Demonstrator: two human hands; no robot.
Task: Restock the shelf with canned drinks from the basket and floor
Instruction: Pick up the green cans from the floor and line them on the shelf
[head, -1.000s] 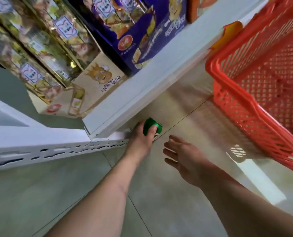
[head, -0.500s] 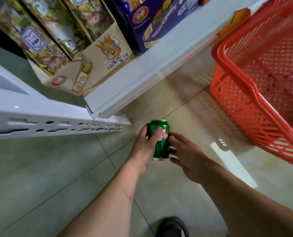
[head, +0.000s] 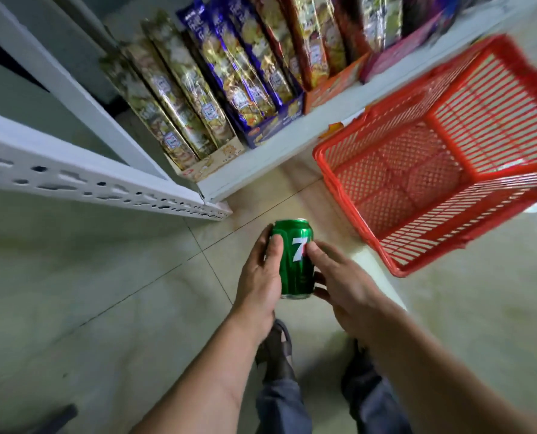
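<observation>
The green can is held upright above the floor tiles, between both hands — the left hand wraps its side, the right hand steadies it with fingertips, probably to carry it level. The red basket beside it looks empty.

A shop aisle: white metal shelf stocked with rows of packaged snacks, a red shopping basket on the tiled floor

Both hands, left hand and right hand, grip a green can above the floor
</observation>
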